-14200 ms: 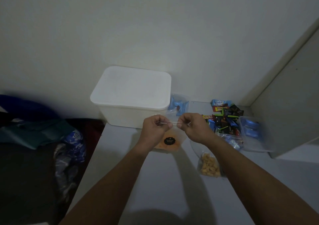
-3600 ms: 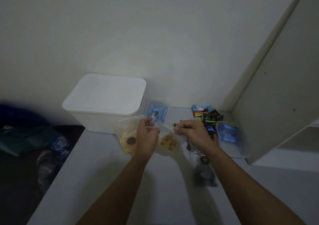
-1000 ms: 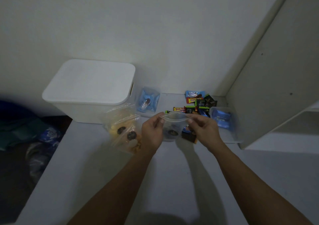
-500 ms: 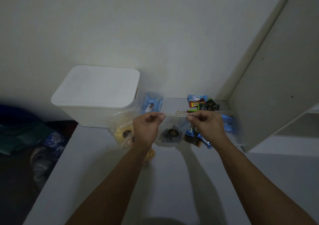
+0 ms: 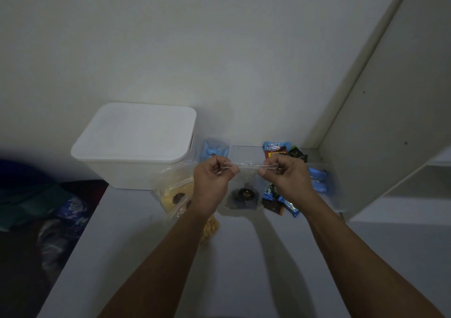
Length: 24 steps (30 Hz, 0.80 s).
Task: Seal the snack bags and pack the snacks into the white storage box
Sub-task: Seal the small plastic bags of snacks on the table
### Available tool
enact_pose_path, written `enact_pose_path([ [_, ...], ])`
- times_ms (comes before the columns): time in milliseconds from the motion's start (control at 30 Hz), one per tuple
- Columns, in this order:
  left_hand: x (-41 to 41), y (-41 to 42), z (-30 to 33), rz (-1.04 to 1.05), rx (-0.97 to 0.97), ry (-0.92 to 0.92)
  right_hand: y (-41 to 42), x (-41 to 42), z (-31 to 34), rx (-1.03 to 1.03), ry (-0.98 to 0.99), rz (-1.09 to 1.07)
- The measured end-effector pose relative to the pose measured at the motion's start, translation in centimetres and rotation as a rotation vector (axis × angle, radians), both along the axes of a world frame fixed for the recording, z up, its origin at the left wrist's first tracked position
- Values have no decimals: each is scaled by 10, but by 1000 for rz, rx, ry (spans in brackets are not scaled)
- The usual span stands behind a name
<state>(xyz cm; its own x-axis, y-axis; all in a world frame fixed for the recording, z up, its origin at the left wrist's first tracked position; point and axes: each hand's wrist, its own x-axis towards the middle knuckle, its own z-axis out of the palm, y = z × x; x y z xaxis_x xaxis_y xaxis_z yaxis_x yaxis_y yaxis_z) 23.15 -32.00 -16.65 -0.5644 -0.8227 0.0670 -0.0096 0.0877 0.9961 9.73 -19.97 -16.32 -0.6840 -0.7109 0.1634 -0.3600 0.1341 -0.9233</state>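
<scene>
The left hand (image 5: 211,181) and right hand (image 5: 284,175) pinch the top strip of the clear bag (image 5: 244,191) held above the table (image 5: 244,256); the film looks thin, limp and light, so grip the strip ends.

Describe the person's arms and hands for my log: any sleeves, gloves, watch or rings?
Both forearms are bare up to the frame's bottom edge; no sleeve shows. The left hand and right hand are ungloved. No watch, band or ring is visible, though the dim light could hide a thin ring.
</scene>
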Motion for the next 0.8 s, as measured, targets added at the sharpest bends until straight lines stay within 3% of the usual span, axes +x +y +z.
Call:
enact_pose_path([
  [167,-1,0,4,-98,20,-30,3,-2,0,-10,-10,16],
  [800,-9,11,11,-144,-104,-171,3,1,8,153,31,41],
])
